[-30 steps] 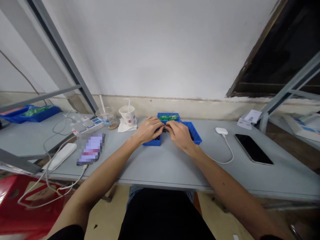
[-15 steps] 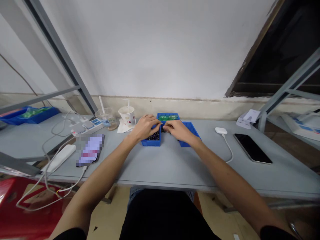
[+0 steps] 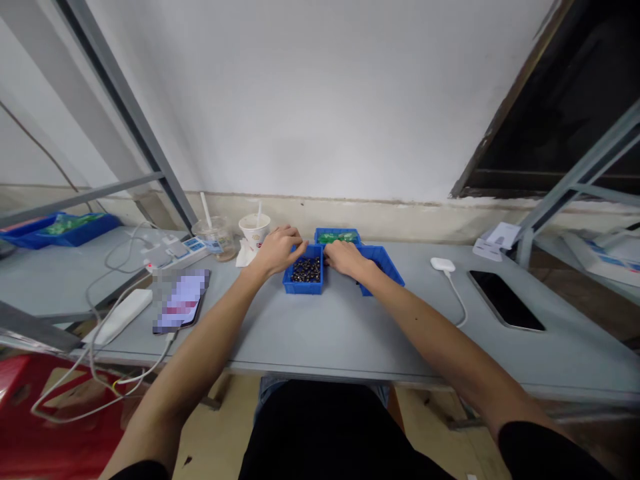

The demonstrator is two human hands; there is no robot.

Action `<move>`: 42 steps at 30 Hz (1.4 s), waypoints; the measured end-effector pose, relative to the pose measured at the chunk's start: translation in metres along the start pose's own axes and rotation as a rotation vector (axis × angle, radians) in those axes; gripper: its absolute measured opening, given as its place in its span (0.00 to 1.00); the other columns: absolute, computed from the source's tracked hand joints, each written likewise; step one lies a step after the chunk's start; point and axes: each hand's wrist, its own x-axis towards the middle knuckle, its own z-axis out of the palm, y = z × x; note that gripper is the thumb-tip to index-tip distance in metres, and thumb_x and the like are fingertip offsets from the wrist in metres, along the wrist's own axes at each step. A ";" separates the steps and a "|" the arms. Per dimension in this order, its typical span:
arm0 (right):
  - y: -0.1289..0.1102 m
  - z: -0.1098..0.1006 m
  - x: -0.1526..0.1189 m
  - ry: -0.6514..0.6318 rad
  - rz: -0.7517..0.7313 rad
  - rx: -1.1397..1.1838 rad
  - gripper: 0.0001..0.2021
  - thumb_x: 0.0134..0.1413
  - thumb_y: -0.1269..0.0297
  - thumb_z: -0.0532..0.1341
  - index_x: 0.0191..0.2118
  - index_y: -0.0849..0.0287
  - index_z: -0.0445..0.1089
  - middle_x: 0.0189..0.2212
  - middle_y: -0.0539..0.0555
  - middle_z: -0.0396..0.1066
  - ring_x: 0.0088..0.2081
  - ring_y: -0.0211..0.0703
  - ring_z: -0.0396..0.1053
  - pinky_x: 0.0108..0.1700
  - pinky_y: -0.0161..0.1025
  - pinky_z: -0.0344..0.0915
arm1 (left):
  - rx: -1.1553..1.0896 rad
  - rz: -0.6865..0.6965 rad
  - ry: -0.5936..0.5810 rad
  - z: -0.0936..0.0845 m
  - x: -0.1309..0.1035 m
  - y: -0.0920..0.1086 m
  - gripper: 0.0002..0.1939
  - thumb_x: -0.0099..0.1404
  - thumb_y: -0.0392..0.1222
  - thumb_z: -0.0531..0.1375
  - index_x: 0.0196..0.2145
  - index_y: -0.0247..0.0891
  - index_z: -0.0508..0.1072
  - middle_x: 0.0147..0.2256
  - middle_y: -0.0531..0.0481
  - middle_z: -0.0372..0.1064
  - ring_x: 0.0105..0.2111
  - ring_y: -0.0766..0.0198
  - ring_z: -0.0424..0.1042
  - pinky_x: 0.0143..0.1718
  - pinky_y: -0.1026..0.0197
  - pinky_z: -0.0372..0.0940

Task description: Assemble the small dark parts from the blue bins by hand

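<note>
The grey desk [image 3: 310,333] spans the middle of the frame. Three blue bins stand on it around the centre. The right bin [image 3: 392,268] is just right of centre, partly covered by the right wrist, so its contents are mostly hidden. The left bin [image 3: 303,288] is at the centre, its inside in plain view, and the back bin [image 3: 337,231] stands behind the pair, higher in the frame.

The left hand [image 3: 281,251] is at the left bin's left rear side, its fingertips at that rim. The right hand [image 3: 345,257] is lowered between the left and right bins, in front of the back bin, fingers curled down just beside the left bin's right wall.

Green packets [image 3: 337,237] fill the back bin. On the left, the grip has thumb and fingers close together; I cannot tell whether anything is pinched there. On the right, the fingertips are hidden, so what that grip holds, or whether it is closed, cannot be told.

Smallest are the dark, shiny pieces [image 3: 306,270], loose in the left bin, right of the left fingertips and left of the right hand.
</note>
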 end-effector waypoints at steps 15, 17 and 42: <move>0.008 0.003 0.001 -0.011 -0.010 0.064 0.10 0.61 0.71 0.61 0.44 0.59 0.79 0.46 0.62 0.80 0.49 0.51 0.77 0.45 0.38 0.66 | -0.027 0.144 0.016 0.000 0.001 0.022 0.21 0.79 0.47 0.50 0.37 0.37 0.78 0.37 0.43 0.75 0.42 0.54 0.69 0.46 0.50 0.65; 0.013 -0.001 -0.002 0.010 -0.018 0.078 0.10 0.61 0.71 0.61 0.44 0.58 0.79 0.44 0.60 0.80 0.48 0.49 0.76 0.44 0.36 0.64 | -0.032 0.149 0.023 0.000 0.001 0.024 0.19 0.78 0.46 0.50 0.40 0.37 0.78 0.39 0.43 0.75 0.43 0.54 0.70 0.47 0.50 0.65; 0.014 0.013 -0.070 0.582 -0.281 0.402 0.14 0.74 0.63 0.53 0.47 0.58 0.77 0.43 0.58 0.79 0.46 0.47 0.75 0.52 0.44 0.69 | -0.048 0.287 0.029 0.000 0.003 0.047 0.17 0.79 0.50 0.53 0.41 0.39 0.76 0.39 0.46 0.78 0.43 0.57 0.75 0.47 0.54 0.63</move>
